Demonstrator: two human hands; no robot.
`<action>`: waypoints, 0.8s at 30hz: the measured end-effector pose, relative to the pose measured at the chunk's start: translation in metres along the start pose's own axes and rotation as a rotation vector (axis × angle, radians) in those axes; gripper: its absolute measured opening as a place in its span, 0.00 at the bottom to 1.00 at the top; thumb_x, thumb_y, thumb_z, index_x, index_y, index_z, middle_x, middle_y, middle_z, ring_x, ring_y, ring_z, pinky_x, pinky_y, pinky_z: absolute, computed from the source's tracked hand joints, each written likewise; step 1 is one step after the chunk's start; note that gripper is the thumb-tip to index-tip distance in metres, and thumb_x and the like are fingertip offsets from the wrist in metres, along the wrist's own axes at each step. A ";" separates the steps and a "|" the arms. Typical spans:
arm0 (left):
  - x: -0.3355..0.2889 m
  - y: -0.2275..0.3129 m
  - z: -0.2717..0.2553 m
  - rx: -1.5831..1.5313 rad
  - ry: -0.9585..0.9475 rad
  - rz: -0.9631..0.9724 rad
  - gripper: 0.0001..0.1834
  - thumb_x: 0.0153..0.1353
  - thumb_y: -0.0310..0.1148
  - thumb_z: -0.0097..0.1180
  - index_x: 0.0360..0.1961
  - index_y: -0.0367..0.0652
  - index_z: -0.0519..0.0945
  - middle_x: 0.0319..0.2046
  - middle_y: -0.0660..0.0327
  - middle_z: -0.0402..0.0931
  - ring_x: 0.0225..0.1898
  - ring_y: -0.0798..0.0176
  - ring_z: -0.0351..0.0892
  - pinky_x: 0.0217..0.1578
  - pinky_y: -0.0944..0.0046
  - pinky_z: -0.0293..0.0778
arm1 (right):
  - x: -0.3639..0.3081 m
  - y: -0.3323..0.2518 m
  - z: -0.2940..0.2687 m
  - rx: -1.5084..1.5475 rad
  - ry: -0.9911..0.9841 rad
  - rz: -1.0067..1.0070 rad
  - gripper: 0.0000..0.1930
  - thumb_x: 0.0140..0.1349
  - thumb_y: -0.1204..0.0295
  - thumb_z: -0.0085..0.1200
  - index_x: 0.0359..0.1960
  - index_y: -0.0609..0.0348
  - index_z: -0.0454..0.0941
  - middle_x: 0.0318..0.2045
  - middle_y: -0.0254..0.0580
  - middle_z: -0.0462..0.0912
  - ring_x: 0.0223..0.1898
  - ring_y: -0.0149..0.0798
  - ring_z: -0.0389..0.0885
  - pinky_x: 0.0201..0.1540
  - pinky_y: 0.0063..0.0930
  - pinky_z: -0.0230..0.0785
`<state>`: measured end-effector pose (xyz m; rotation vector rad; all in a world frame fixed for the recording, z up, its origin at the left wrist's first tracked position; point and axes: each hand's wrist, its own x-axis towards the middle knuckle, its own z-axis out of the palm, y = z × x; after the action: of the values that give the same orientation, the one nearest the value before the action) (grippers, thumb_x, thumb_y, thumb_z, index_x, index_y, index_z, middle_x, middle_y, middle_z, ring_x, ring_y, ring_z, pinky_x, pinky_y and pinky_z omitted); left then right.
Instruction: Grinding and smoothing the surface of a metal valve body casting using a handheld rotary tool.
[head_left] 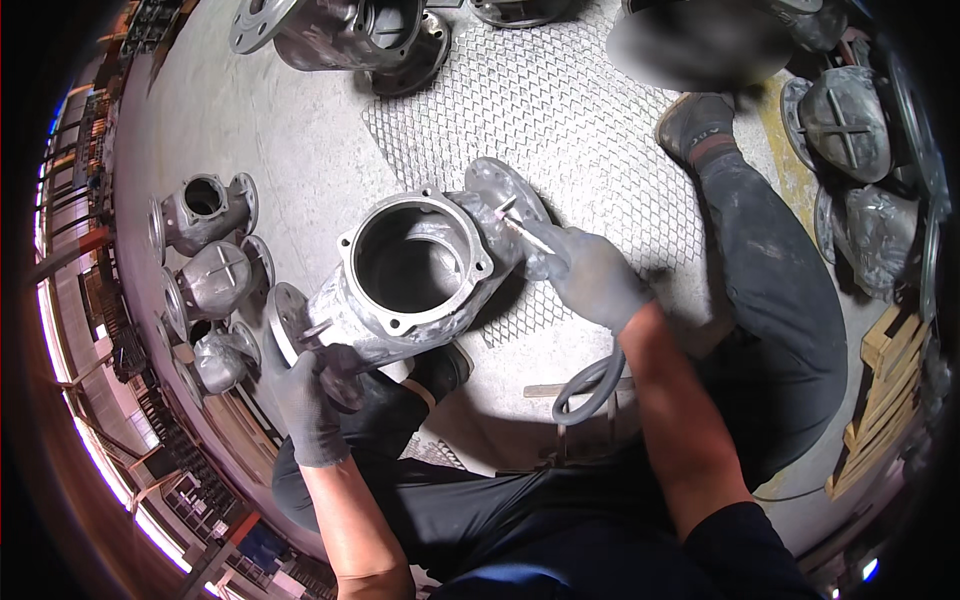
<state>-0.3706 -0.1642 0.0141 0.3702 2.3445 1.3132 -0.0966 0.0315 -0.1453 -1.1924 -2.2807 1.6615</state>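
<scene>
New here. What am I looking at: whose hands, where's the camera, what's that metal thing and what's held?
There is one picture, from a wide fisheye camera worn on a person's head and looking down, so straight edges bend near the rim. There is no machine: the two forearms coming in from below are the person's own, both in grey gloves.

In the middle lies a grey cast-metal valve body with a round opening on top and a flange at each end, resting over the person's legs and the mesh floor mat. The left hand grips its near flange. The right hand holds a thin pointed tool against the far flange; a grey hose loops below the wrist. Similar castings stand to the left.
</scene>
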 end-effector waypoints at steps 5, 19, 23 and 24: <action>0.000 0.000 0.000 -0.010 -0.015 -0.026 0.46 0.49 0.17 0.46 0.76 0.33 0.66 0.65 0.51 0.75 0.48 0.68 0.81 0.43 0.72 0.80 | 0.001 -0.006 -0.006 -0.248 0.040 -0.044 0.22 0.70 0.70 0.50 0.66 0.53 0.76 0.42 0.57 0.86 0.44 0.62 0.86 0.48 0.54 0.79; 0.002 -0.002 -0.001 0.059 -0.004 0.003 0.46 0.49 0.20 0.48 0.76 0.34 0.67 0.65 0.51 0.75 0.53 0.65 0.81 0.47 0.71 0.79 | -0.030 -0.023 0.024 0.026 0.045 -0.012 0.29 0.70 0.75 0.50 0.73 0.54 0.68 0.54 0.64 0.83 0.54 0.66 0.82 0.59 0.54 0.75; 0.001 0.002 0.000 0.070 -0.005 -0.008 0.45 0.49 0.21 0.49 0.76 0.34 0.68 0.62 0.53 0.77 0.49 0.65 0.82 0.45 0.70 0.80 | -0.038 -0.024 0.024 0.103 0.033 -0.018 0.29 0.70 0.75 0.50 0.74 0.54 0.68 0.59 0.63 0.81 0.55 0.65 0.82 0.60 0.53 0.75; 0.000 0.000 0.000 0.070 -0.006 -0.009 0.45 0.49 0.21 0.49 0.76 0.34 0.68 0.62 0.53 0.77 0.49 0.65 0.82 0.45 0.70 0.80 | -0.037 -0.024 0.018 0.047 0.023 0.018 0.30 0.69 0.74 0.50 0.74 0.52 0.66 0.53 0.68 0.82 0.50 0.67 0.83 0.55 0.57 0.76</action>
<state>-0.3710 -0.1641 0.0142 0.3837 2.3887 1.2271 -0.0926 -0.0086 -0.1192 -1.2185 -2.2118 1.6885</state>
